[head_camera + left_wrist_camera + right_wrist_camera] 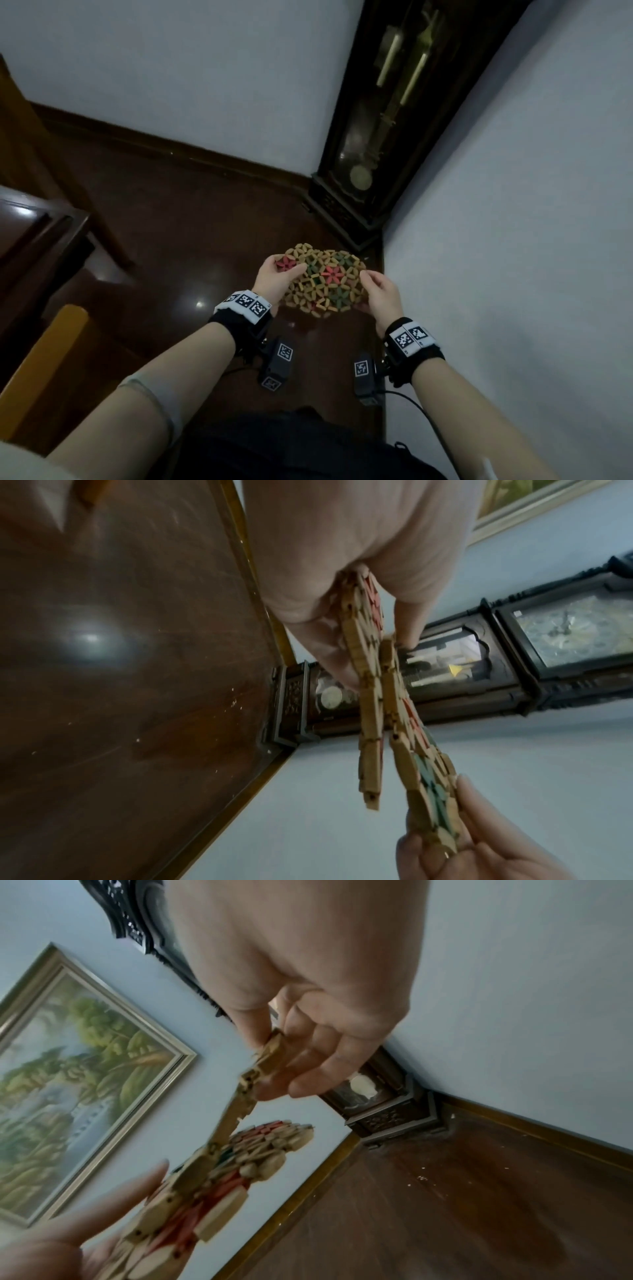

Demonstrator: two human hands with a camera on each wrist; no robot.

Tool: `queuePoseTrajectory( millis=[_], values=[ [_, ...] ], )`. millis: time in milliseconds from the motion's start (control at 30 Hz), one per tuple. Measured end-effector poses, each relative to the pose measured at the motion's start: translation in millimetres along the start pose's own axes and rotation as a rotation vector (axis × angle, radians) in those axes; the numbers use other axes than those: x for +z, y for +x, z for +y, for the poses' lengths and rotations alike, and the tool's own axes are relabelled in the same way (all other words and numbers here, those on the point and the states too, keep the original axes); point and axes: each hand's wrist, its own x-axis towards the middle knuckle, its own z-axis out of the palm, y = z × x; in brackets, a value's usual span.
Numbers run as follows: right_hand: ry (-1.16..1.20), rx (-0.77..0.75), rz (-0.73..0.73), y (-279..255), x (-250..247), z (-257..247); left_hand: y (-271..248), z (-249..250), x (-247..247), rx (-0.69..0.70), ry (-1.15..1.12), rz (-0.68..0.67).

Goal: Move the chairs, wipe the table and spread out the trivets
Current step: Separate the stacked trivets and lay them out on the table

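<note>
Both hands hold a stack of round beaded wooden trivets with red and green flower patterns, chest-high above the floor. My left hand pinches the stack's left edge, thumb on top. My right hand pinches the right edge. In the left wrist view two trivets are fanned apart: one stays between my left hand's thumb and fingers, the other leads down to my right hand. In the right wrist view my right hand grips a trivet's rim.
A tall dark pendulum clock stands in the corner between pale walls. Dark polished wooden floor lies below. Dark wooden furniture and a lighter wooden piece are at the left. A framed landscape painting hangs on the wall.
</note>
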Motion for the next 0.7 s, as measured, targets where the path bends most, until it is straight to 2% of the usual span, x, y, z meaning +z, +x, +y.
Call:
queuePoseTrajectory(
  millis=[167, 467, 567, 700],
  values=[
    [0.024, 0.036, -0.256, 82.8, 57.2, -50.5, 60.6, 40.4, -28.4, 0.057, -0.064, 0.233],
    [-0.146, 0.019, -0.826, 244.7, 209.2, -145.0, 180.0, 129.0, -104.4, 0.164, -0.158, 0.713],
    [-0.225, -0.002, -0.971, 275.4, 266.7, -170.2, 196.9, 151.5, -130.3, 0.197, -0.226, 0.866],
    [-0.333, -0.068, -1.089, 286.7, 343.1, -181.6, 196.7, 160.7, -172.8, 0.190, -0.290, 1.110]
  ],
)
